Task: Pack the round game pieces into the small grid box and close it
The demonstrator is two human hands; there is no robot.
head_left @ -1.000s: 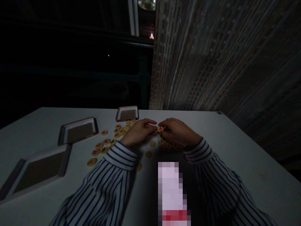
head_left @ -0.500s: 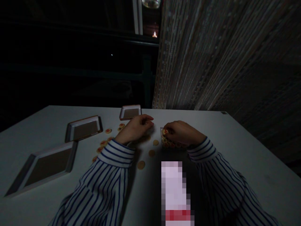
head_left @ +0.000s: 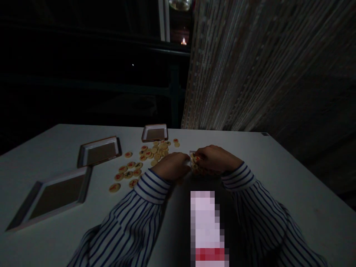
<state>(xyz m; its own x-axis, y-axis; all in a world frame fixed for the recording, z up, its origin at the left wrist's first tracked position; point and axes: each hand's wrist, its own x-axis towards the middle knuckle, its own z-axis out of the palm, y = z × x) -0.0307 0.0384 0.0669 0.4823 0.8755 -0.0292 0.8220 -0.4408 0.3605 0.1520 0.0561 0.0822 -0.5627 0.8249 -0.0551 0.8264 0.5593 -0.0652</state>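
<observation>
A small clear box (head_left: pixel 191 154), partly covered by my hands, holds several round xiangqi pieces in rows. My right hand (head_left: pixel 215 157) is over the box with its fingers closed on a xiangqi piece (head_left: pixel 197 159) with a red character, at the box's left end. Just left of the box is my left hand (head_left: pixel 174 165), its fingers curled towards the box wall. What those fingers hold, if anything, is hidden. Behind my left hand lies a loose heap of xiangqi pieces (head_left: pixel 156 150), some face up, some blank side up. More face-up pieces (head_left: pixel 128 174) are spread beside my left sleeve.
Three shallow framed trays or lids stand on the white table (head_left: pixel 278 178): a large one (head_left: pixel 58 194) at the left, a middle one (head_left: pixel 99 152) behind it and a small one (head_left: pixel 154 133) at the back. A string curtain (head_left: pixel 222 66) hangs beyond the far edge.
My left hand has moved right and nearer to me, up to the box, uncovering the heap behind it. My right hand has stayed at the box with a piece in its fingers.
</observation>
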